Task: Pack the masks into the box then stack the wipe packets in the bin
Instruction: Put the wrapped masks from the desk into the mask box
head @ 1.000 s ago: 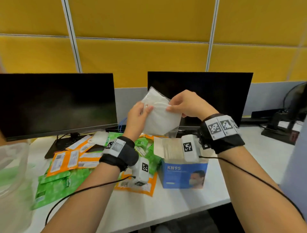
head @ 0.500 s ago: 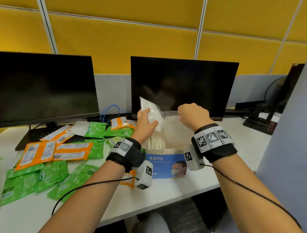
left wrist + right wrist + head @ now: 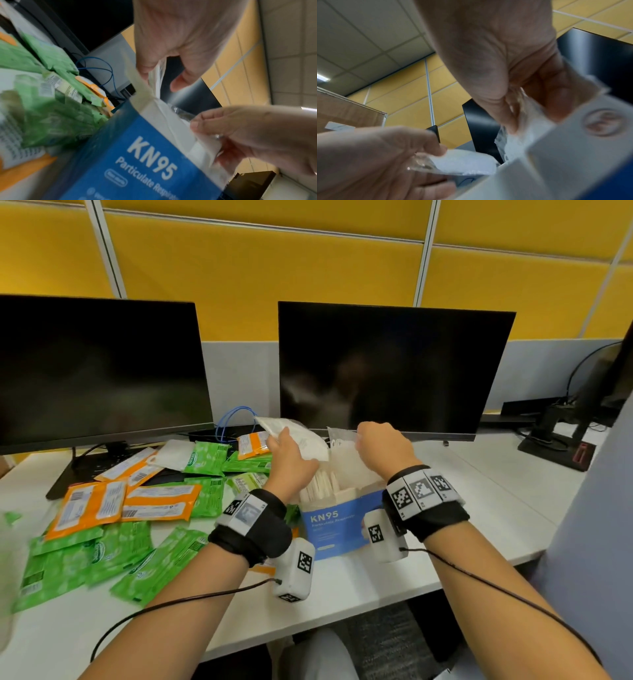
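Lowered to box — both hands | left hand, right hand grip pinching mask edges

an office desk: two dark monitors side by side on a white desk, yellow partition panels behind, blue cable trailing, tiled ceiling overhead
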